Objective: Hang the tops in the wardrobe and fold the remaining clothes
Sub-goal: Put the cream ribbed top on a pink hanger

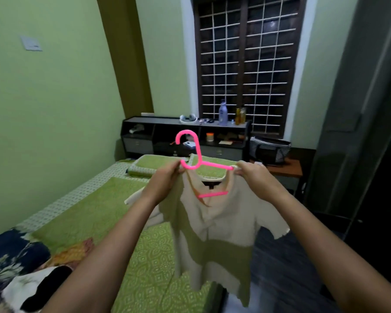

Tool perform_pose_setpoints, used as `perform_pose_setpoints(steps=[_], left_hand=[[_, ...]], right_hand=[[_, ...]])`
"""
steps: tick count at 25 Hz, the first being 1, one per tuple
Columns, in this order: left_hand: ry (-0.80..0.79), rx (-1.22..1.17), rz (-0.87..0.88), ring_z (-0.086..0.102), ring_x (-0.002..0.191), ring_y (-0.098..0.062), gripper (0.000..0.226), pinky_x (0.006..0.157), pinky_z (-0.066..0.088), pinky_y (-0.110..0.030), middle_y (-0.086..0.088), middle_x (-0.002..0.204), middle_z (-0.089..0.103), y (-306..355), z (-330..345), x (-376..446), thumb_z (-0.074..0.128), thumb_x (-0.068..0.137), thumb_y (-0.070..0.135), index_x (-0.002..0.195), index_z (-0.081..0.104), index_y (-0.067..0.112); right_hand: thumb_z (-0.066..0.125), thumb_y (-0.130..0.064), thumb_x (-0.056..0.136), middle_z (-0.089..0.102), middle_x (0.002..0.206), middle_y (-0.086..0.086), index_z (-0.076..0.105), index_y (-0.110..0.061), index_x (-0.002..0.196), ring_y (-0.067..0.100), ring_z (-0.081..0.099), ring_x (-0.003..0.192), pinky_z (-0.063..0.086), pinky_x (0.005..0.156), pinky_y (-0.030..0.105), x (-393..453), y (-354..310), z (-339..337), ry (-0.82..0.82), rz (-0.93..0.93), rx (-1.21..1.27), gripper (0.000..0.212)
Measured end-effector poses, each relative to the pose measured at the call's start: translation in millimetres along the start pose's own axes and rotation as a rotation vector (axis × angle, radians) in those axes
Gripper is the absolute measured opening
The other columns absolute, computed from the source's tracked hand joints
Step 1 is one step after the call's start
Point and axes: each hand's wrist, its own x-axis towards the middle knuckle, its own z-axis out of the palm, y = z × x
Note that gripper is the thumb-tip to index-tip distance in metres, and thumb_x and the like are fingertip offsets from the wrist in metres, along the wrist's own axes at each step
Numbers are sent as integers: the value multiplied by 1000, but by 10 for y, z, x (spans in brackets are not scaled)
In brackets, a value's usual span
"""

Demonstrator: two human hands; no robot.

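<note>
A cream short-sleeved top (215, 222) hangs in the air above the bed's edge, with a pink plastic hanger (193, 152) pushed into its neckline. The hanger's hook points up and to the left; its lower bar shows inside the neck opening. My left hand (165, 177) pinches the top's left shoulder at the hanger's bend. My right hand (255, 175) pinches the right shoulder over the hanger's other arm. A pile of other clothes (25, 263), dark floral, orange and black-and-white, lies on the bed at the lower left.
The bed (113, 211) with a green patterned cover fills the left and middle. A dark headboard shelf (185, 136) with bottles stands under the barred window. A striped bag (270, 150) sits on a small table. The dark wardrobe (370, 132) stands on the right.
</note>
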Motion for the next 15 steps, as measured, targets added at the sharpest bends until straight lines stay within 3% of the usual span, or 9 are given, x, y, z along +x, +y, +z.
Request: perform_pose_setpoints(steps=[2, 7, 12, 15], left_hand=[[-69, -66, 34, 60, 100, -29, 25, 74, 37, -32, -16, 106, 65, 257, 369, 408, 50, 98, 19, 117, 56, 5], [-137, -4, 24, 56, 83, -26, 19, 66, 33, -33, -4, 86, 55, 271, 970, 1089, 47, 99, 25, 103, 52, 7], [-99, 124, 139, 57, 91, -35, 25, 69, 40, -43, -15, 94, 60, 620, 1812, 1925, 44, 99, 32, 90, 48, 10], [-71, 114, 183, 57, 91, -34, 27, 66, 41, -42, -14, 94, 61, 719, 2285, 2490, 43, 100, 33, 91, 50, 8]], right_hand=[[36, -33, 102, 61, 90, 5, 49, -10, 93, 29, 55, 82, 40, 76, 41, 153, 398, -101, 33, 57, 7, 28], [39, -33, 101, 59, 81, 4, 49, -11, 86, 22, 57, 76, 48, 72, 45, 368, 1455, -424, 88, 152, 84, 28], [43, -31, 100, 58, 79, 2, 50, -11, 86, 20, 55, 74, 45, 70, 42, 634, 2162, -493, 96, 213, 118, 26], [42, -31, 101, 51, 74, -5, 45, -17, 81, 18, 53, 72, 40, 65, 38, 783, 2746, -495, 54, 304, 34, 24]])
